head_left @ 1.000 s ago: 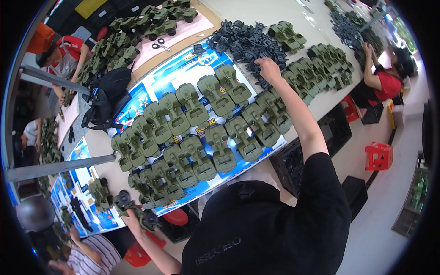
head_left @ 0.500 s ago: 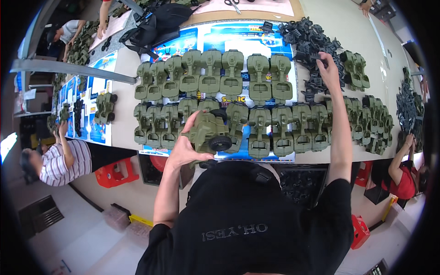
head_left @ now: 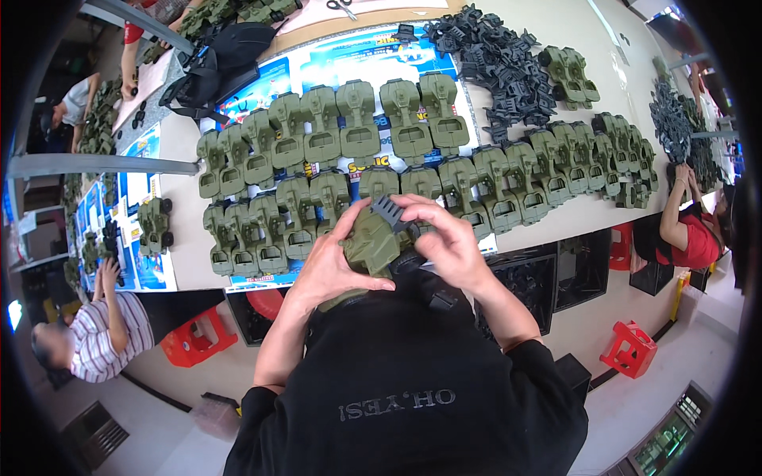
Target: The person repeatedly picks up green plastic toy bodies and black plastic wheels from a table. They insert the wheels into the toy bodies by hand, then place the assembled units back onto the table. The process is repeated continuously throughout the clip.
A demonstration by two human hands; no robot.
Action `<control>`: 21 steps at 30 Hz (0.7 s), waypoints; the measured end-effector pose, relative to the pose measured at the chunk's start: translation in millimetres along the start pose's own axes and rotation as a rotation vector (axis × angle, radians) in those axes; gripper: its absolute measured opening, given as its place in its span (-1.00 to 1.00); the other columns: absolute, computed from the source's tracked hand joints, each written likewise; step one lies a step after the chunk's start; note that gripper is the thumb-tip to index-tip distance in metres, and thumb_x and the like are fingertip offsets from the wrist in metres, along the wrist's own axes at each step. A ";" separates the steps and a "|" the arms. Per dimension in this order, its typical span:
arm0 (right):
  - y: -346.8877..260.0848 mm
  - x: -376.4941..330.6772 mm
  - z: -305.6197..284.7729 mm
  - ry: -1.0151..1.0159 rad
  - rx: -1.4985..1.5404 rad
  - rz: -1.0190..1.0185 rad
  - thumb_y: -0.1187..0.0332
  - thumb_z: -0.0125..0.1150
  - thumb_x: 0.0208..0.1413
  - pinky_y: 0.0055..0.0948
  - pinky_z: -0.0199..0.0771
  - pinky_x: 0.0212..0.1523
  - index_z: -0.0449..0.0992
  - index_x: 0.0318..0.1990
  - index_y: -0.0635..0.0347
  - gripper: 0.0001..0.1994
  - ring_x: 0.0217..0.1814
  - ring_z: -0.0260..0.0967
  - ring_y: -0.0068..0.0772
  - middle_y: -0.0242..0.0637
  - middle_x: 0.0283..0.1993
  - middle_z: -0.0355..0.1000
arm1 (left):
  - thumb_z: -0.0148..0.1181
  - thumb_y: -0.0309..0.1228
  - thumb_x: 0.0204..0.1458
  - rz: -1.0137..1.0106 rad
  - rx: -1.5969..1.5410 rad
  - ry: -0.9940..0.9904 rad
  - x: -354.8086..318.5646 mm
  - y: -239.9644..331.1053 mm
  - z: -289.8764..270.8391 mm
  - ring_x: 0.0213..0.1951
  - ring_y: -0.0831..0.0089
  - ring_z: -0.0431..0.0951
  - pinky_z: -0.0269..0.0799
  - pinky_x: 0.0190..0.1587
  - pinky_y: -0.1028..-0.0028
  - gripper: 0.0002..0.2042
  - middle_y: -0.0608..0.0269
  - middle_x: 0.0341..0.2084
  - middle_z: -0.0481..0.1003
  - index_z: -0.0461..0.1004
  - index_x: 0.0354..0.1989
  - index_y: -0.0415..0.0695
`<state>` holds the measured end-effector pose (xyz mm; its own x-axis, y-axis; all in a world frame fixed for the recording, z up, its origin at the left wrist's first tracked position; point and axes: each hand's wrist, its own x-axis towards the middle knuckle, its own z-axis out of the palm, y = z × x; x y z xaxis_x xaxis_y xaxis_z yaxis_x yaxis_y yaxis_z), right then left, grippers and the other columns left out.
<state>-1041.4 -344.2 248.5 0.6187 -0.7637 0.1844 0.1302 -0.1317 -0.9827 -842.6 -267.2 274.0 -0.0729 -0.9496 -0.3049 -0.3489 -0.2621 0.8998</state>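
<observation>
Left hand grips olive toy body; right hand pinches dark grille (atop it).

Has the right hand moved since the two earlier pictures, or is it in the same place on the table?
Yes. The right hand has come back from the pile of dark grey parts across the table to the green toy car body at the near table edge.

Olive-green toy car body with dark grey grille piece. Rows of olive-green bodies on beige table over blue printed sheets. Dark grey parts pile. Red stools. Black shirt, white lettering.
</observation>
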 end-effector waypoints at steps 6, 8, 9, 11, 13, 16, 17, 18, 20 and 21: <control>17.1 0.5 -18.9 -0.131 0.393 0.329 0.29 0.16 0.13 -0.39 0.18 0.18 0.19 0.19 0.28 -0.49 0.14 0.24 -0.40 -0.21 0.17 0.26 | 0.54 -0.10 -0.54 -0.036 0.047 -0.081 -7.2 13.1 -6.7 0.01 0.12 0.46 0.29 0.09 0.33 0.07 -0.03 -0.08 0.47 0.08 0.24 -0.19; 22.7 3.2 -19.4 -0.210 0.444 0.324 0.25 0.18 0.12 -0.40 0.12 0.21 0.07 0.29 0.25 -0.36 0.21 0.18 -0.41 -0.19 0.21 0.23 | 0.53 -0.08 -0.52 -0.073 0.076 -0.079 -10.3 19.1 -8.4 -0.01 0.09 0.47 0.30 0.07 0.33 0.06 -0.06 -0.11 0.48 0.08 0.23 -0.22; 22.2 4.8 -20.5 -0.254 0.475 0.343 0.22 0.17 0.12 -0.39 0.11 0.22 0.06 0.30 0.26 -0.35 0.23 0.16 -0.41 -0.19 0.21 0.23 | 0.52 -0.07 -0.52 -0.074 0.096 -0.079 -11.3 20.3 -8.3 -0.03 0.07 0.48 0.31 0.06 0.32 0.06 -0.07 -0.13 0.49 0.08 0.23 -0.22; 19.5 7.7 -23.8 -0.340 0.534 0.379 0.18 0.17 0.12 -0.36 0.07 0.25 0.05 0.30 0.26 -0.33 0.27 0.12 -0.39 -0.17 0.22 0.22 | 0.51 -0.05 -0.50 -0.073 0.135 -0.080 -12.7 20.7 -7.7 -0.06 0.04 0.49 0.33 0.05 0.32 0.05 -0.09 -0.16 0.50 0.08 0.23 -0.22; 30.6 6.2 -24.7 -0.322 0.571 0.384 0.11 0.18 0.09 -0.37 0.08 0.25 0.07 0.29 0.27 -0.30 0.26 0.14 -0.38 -0.18 0.20 0.24 | 0.51 -0.04 -0.50 -0.085 0.131 -0.083 -13.7 20.4 -7.2 -0.08 0.02 0.50 0.34 0.04 0.31 0.05 -0.11 -0.18 0.50 0.08 0.23 -0.23; 35.8 7.4 -23.2 -0.295 0.621 0.389 0.12 0.19 0.08 -0.38 0.12 0.22 0.09 0.28 0.27 -0.31 0.22 0.18 -0.40 -0.19 0.19 0.25 | 0.50 -0.03 -0.49 -0.095 0.132 -0.059 -14.9 15.9 -5.2 -0.08 0.01 0.50 0.34 0.03 0.30 0.06 -0.12 -0.18 0.50 0.07 0.23 -0.24; 35.5 8.4 -23.0 -0.294 0.606 0.384 0.14 0.19 0.08 -0.39 0.14 0.20 0.10 0.28 0.27 -0.33 0.20 0.20 -0.42 -0.19 0.19 0.26 | 0.50 -0.03 -0.49 -0.096 0.134 -0.047 -15.1 14.1 -4.1 -0.08 0.02 0.50 0.34 0.03 0.30 0.06 -0.12 -0.18 0.50 0.07 0.24 -0.24; 35.0 9.0 -23.2 -0.292 0.592 0.379 0.16 0.19 0.09 -0.40 0.17 0.18 0.11 0.27 0.27 -0.34 0.18 0.21 -0.44 -0.19 0.18 0.26 | 0.50 -0.02 -0.49 -0.098 0.124 -0.029 -15.6 13.5 -3.1 -0.09 0.02 0.50 0.34 0.03 0.30 0.06 -0.13 -0.18 0.50 0.07 0.24 -0.24; 33.0 8.6 -27.4 -0.272 0.502 0.388 0.25 0.19 0.09 -0.43 0.24 0.11 0.14 0.26 0.27 -0.39 0.10 0.26 -0.49 -0.23 0.18 0.26 | 0.50 -0.01 -0.48 -0.101 0.108 0.006 -16.5 12.6 -1.9 -0.09 0.02 0.50 0.34 0.04 0.30 0.06 -0.13 -0.18 0.50 0.06 0.24 -0.24; 32.0 8.3 -28.9 -0.262 0.457 0.392 0.29 0.19 0.09 -0.45 0.28 0.08 0.15 0.25 0.26 -0.41 0.06 0.28 -0.51 -0.24 0.18 0.26 | 0.49 -0.01 -0.48 -0.098 0.117 0.015 -16.6 11.4 -1.3 -0.09 0.01 0.50 0.34 0.03 0.29 0.07 -0.14 -0.18 0.50 0.06 0.24 -0.25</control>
<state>-1054.5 -373.0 218.1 0.8477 -0.5141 -0.1307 0.1374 0.4507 -0.8820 -844.2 -254.6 289.7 -0.0197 -0.9233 -0.3836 -0.4599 -0.3323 0.8234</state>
